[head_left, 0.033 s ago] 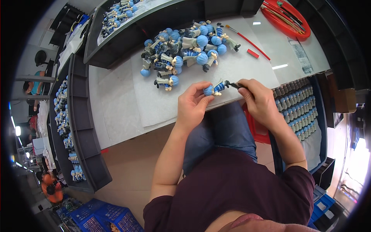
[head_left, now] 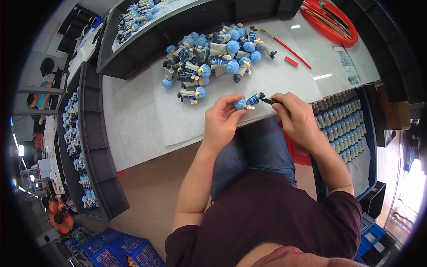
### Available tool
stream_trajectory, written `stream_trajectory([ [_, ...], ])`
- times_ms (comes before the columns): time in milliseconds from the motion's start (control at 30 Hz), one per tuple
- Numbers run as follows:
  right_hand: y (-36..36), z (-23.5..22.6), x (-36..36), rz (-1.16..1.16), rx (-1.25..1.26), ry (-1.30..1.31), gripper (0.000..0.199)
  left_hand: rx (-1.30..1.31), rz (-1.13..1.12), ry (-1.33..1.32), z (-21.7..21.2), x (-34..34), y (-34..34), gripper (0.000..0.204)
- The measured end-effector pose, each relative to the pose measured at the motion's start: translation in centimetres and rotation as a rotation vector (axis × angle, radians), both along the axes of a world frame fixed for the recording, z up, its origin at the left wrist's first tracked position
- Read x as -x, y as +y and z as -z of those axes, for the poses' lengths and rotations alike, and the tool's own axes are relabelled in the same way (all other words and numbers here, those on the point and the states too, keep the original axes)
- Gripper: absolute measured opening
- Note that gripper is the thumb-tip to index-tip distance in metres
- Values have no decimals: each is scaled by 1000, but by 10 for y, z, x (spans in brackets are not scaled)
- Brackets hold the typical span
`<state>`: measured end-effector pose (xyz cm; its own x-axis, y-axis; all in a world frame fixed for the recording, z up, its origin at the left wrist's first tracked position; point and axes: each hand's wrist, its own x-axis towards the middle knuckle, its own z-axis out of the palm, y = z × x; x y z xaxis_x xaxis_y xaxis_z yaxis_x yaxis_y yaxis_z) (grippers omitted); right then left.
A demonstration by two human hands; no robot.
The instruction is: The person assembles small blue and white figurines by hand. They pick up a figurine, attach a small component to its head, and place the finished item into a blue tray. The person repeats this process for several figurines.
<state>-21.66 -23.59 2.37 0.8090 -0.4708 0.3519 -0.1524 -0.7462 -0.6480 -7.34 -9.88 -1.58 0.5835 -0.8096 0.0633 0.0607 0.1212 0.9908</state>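
My left hand (head_left: 221, 122) holds a small figurine (head_left: 250, 102) by its blue-haired head, pinched between thumb and fingers. The figurine lies sideways, its dark feet toward my right hand (head_left: 296, 116). A slim dark tool (head_left: 269, 101) is gripped in my right fingers; its tip is at the feet, and I cannot tell whether it touches them. The tool's exact kind is too small to make out. Beyond my hands, a heap of similar figurines (head_left: 232, 67) lies on a white sheet (head_left: 178, 124). One figurine (head_left: 193, 94) rests apart at the near side of the heap.
A red-handled brush (head_left: 290, 49) and a small red block (head_left: 291, 62) lie right of the heap. At the far right sits a red round tray (head_left: 312, 22) with brushes. Dark trays (head_left: 98, 133) of figurines stand left and behind; a bin (head_left: 372, 147) holds rows of figurines at right.
My right hand and the dark tool have shifted very slightly, the tool's tip moving a little lower beside the figurine's feet. My left hand and the figurine look nearly unchanged.
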Motion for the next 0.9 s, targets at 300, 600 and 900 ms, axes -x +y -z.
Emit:
stream_trajectory([
  [300,4,3,-16,30,403,-27,22,-26,-14,15,-3,0,0,35],
  [600,3,3,-19,41,509,-29,27,-28,-11,19,-4,0,0,34],
  [900,1,2,-21,29,509,4,27,-25,-8,17,-3,0,0,34],
])
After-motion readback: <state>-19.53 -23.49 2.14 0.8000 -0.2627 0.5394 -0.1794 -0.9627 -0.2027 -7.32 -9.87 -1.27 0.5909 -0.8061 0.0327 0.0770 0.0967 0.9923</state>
